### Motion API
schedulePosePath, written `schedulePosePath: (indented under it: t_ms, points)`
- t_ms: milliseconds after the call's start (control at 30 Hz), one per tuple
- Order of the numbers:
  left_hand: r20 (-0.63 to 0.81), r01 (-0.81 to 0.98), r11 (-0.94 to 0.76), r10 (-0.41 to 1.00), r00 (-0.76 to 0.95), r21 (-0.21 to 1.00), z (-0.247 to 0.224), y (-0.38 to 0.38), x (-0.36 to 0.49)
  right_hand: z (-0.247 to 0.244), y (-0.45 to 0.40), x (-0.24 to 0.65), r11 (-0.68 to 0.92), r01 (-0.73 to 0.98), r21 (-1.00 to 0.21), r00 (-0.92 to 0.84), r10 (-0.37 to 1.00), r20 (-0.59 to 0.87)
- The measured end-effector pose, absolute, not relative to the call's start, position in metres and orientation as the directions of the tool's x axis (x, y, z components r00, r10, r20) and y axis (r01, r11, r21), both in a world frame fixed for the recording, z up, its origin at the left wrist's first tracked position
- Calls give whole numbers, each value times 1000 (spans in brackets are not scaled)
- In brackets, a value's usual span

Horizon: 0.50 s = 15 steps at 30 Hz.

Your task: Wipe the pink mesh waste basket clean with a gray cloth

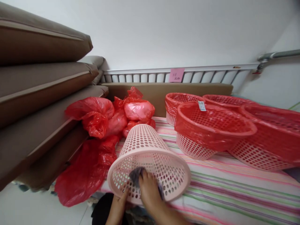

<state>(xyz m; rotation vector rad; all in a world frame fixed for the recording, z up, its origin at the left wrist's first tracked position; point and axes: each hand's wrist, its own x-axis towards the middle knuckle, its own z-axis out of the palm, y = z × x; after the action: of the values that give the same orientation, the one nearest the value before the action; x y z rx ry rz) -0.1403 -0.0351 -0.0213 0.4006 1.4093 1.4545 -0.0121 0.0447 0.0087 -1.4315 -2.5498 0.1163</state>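
A pink perforated plastic basket lies on its side on a striped cloth, its open mouth towards me. My right hand reaches inside the mouth, fingers wrapped on a dark grey cloth against the inner wall. At the lower left of the rim, my left hand grips the basket's edge; most of its fingers are hidden behind the perforated wall.
Baskets lined with red plastic bags stand at the right. Red bags, some filled, lie to the left. Brown cushions are stacked at the far left. A white railing with a pink note runs along the back.
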Motion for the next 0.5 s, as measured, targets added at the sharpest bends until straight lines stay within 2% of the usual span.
schedulePosePath:
  t_ms: [133,233,433,500]
  points:
    - [-390,-427,213,836,-386,879,-22,-37,-134,-7,-8,7,565,810,-156,-558,825,93]
    - [-392,-442,204,833,-390,873,-29,-34,-132,1,19,-1,529,835,-154,-516,849,119]
    - [-477,-510,239,778,-409,827,-50,-25,-129,24,139,-52,420,820,-388,-334,903,271]
    - [-502,-544,253,778,-378,800,-48,-24,-132,23,164,-64,430,797,-424,-322,897,305]
